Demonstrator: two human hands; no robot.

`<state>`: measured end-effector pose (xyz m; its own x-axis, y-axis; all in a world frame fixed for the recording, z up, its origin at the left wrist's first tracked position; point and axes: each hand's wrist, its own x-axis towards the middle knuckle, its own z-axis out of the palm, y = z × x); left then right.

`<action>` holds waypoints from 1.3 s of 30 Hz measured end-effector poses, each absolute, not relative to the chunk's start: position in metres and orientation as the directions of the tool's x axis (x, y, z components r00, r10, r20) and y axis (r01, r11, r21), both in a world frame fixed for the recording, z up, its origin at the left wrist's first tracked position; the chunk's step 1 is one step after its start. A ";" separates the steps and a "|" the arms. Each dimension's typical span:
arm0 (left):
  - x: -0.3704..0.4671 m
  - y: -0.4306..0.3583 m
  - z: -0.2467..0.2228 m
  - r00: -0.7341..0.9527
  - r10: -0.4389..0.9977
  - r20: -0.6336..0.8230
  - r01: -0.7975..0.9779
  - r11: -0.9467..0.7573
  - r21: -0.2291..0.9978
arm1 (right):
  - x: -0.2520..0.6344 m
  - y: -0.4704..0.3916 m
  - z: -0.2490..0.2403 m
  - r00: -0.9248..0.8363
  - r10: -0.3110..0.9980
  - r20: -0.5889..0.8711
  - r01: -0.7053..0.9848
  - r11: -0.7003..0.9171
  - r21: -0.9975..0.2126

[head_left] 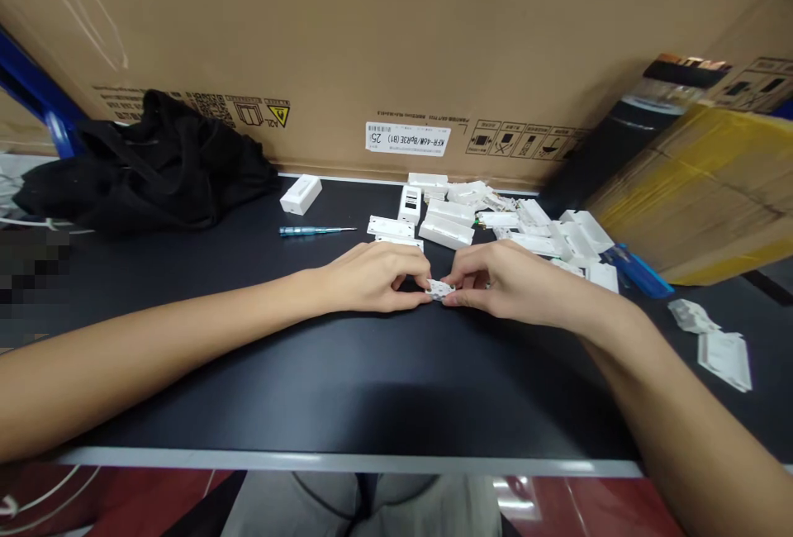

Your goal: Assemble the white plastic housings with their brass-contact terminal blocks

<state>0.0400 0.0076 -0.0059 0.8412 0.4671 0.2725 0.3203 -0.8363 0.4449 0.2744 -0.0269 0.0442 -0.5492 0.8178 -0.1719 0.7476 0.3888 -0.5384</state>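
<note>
Between my two hands, near the middle of the black table, is a small white part [439,290] with dark spots. My left hand [387,277] pinches its left end between thumb and fingers. The right end is pinched the same way by my right hand [486,279]. Just beyond my left hand lie flat white plates [391,228]. White open housings [446,229] and a white case with dark windows [410,203] sit behind the small part. My fingertips cover both ends of it.
A blue screwdriver [310,231] and a white box [301,194] lie left of centre, black cloth [167,165] further left. White pieces [573,239], a blue tool [641,271] and a taped carton [700,198] are at right. A large cardboard box [347,41] stands behind.
</note>
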 end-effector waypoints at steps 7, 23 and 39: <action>0.037 0.007 -0.010 0.823 0.427 0.376 0.279 -0.878 0.388 | 0.271 -0.029 0.040 -0.581 0.811 -0.068 0.720 0.473 -0.507; 0.034 0.009 -0.012 0.801 0.376 0.466 0.182 -0.894 0.409 | 0.274 -0.025 0.039 -0.696 0.718 -0.015 0.670 0.642 -0.372; 0.038 0.014 -0.007 0.605 0.762 0.229 0.056 -0.327 0.943 | 0.274 -0.027 0.036 -0.612 0.681 0.402 0.605 0.731 -0.317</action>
<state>0.0375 0.0144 -0.0069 0.6054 0.7624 0.2287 0.0557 -0.3272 0.9433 0.2739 -0.0265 0.0360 -0.6118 0.6810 0.4024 0.6049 0.7306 -0.3168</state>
